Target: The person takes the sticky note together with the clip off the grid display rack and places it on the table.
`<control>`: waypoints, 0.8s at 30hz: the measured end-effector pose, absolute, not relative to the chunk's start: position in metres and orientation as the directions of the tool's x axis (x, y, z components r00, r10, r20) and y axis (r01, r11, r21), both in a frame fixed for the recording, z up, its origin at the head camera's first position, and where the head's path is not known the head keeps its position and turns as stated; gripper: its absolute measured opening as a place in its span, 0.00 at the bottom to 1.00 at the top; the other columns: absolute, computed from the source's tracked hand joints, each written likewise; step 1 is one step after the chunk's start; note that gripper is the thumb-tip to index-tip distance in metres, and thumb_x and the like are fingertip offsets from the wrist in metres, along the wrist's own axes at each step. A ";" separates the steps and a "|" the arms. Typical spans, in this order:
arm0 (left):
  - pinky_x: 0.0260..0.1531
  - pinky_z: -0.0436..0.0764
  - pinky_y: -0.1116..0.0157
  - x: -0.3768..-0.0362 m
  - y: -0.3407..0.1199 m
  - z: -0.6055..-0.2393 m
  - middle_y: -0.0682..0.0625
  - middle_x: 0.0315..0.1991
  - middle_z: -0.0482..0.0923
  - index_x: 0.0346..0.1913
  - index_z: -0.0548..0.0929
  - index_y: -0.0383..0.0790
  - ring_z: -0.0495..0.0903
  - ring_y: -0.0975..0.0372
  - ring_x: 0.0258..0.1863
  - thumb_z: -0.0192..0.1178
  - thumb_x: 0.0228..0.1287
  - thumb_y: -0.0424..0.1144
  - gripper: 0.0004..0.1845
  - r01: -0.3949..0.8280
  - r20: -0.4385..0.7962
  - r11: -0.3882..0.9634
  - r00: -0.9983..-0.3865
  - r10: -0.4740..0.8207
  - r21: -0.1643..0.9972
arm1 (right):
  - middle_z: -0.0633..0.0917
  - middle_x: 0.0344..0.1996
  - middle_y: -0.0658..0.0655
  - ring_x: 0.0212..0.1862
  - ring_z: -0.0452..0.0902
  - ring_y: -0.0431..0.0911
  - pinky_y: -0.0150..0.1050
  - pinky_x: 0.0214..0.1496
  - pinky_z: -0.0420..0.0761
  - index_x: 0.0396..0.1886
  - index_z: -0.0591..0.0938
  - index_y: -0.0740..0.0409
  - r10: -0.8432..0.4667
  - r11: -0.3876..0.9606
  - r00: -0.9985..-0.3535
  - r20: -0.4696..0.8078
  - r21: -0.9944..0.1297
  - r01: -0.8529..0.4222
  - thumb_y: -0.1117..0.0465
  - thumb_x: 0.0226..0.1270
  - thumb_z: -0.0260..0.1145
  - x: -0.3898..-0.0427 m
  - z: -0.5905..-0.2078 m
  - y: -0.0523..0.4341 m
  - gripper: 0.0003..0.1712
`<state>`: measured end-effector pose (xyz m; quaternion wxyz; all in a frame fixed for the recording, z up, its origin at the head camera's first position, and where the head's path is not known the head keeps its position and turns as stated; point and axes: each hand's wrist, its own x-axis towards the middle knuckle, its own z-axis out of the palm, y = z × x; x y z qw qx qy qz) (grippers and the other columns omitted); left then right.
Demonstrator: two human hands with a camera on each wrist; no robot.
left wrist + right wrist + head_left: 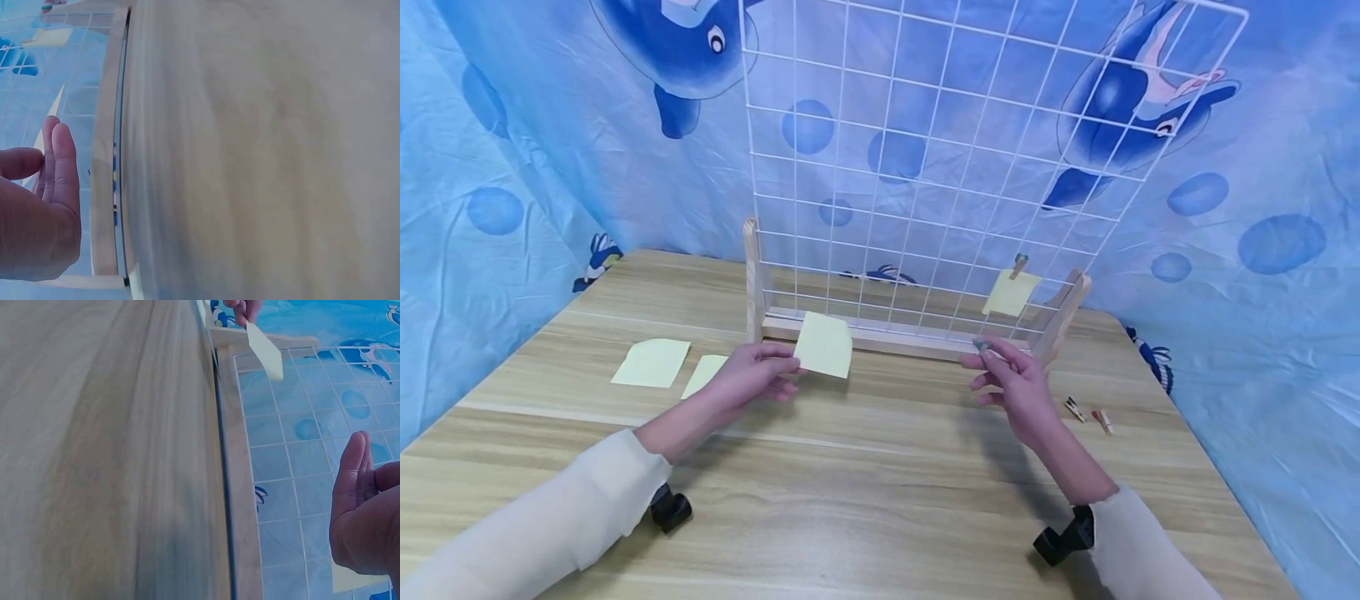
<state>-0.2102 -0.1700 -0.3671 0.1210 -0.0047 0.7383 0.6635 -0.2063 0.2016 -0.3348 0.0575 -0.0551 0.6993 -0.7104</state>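
My left hand (pixel 758 377) pinches a pale yellow paper note (pixel 824 346) by its lower left corner, holding it up before the left part of a white wire grid (pixel 891 158). In the left wrist view that note is almost edge-on. My right hand (pixel 1021 390) pinches a small clothespin (pixel 981 343) with a green end, mostly covered by the fingers. Just above this hand, another yellow note (pixel 1009 295) hangs on the grid from a wooden clothespin (pixel 1018 266). In the right wrist view the fingers hide the held clothespin.
Two more yellow notes, one farther left (pixel 652 363) and one partly behind my left forearm (pixel 703 375), lie on the wooden table (pixel 850 500). Two small clothespins (pixel 1075 408) lie right of my right hand. Wooden feet (pixel 754 283) support the grid before a blue dolphin-print curtain (pixel 535 150).
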 end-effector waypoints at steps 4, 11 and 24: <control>0.34 0.86 0.65 -0.206 -0.178 -0.369 0.32 0.52 0.79 0.62 0.66 0.23 0.83 0.63 0.30 0.56 0.69 0.35 0.24 -0.185 -0.205 0.135 -0.966 0.155 0.973 | 0.87 0.32 0.45 0.29 0.79 0.38 0.32 0.29 0.82 0.60 0.73 0.58 -0.155 0.000 -0.987 -0.045 -0.999 0.046 0.57 0.75 0.55 -0.206 -0.338 0.209 0.19; 0.31 0.86 0.65 -0.200 -0.190 -0.372 0.35 0.49 0.82 0.63 0.65 0.22 0.83 0.63 0.28 0.55 0.69 0.34 0.25 -0.214 -0.241 0.170 -0.957 0.161 0.962 | 0.86 0.30 0.45 0.31 0.79 0.38 0.32 0.33 0.82 0.50 0.76 0.55 -0.164 0.054 -0.975 -0.150 -0.988 0.143 0.59 0.74 0.56 -0.207 -0.346 0.235 0.10; 0.31 0.86 0.63 -0.193 -0.200 -0.375 0.38 0.45 0.84 0.63 0.61 0.21 0.84 0.61 0.26 0.54 0.69 0.33 0.26 -0.264 -0.300 0.181 -0.928 0.222 0.947 | 0.84 0.32 0.45 0.32 0.78 0.35 0.30 0.34 0.82 0.70 0.57 0.73 -0.189 0.232 -0.929 -0.318 -0.934 0.273 0.58 0.75 0.54 -0.214 -0.357 0.302 0.32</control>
